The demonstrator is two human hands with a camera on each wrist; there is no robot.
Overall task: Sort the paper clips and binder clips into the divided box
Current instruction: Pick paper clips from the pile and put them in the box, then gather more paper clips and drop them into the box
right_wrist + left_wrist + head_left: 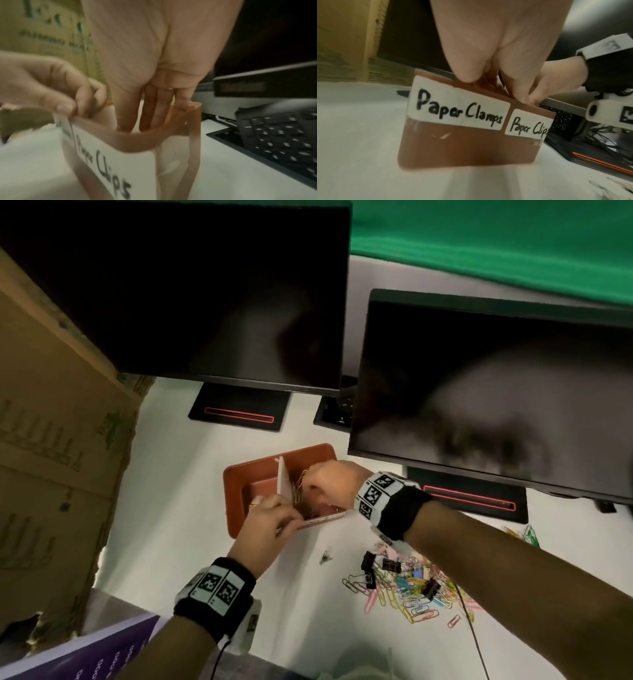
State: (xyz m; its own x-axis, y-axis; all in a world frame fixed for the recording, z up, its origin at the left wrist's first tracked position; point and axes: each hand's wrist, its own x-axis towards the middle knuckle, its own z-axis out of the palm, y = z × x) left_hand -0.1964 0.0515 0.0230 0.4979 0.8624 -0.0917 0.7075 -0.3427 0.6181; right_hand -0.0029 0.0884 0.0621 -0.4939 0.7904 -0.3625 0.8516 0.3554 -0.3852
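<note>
Left hand (270,518) pinching divided box (236,491) rim, right hand (329,482) fingers straight among paper clips (298,487)

It is an office desk: two dark monitors (191,292) at twelve o'clock, a black keyboard (278,138) at three o'clock, cardboard boxes (51,440) at nine o'clock

The brown divided box (236,491) stood tilted, labelled "Paper Clamps" and "Paper Clips". Beside it lay a mixed pile of paper clips (407,601) and black binder clips (390,566).
</note>
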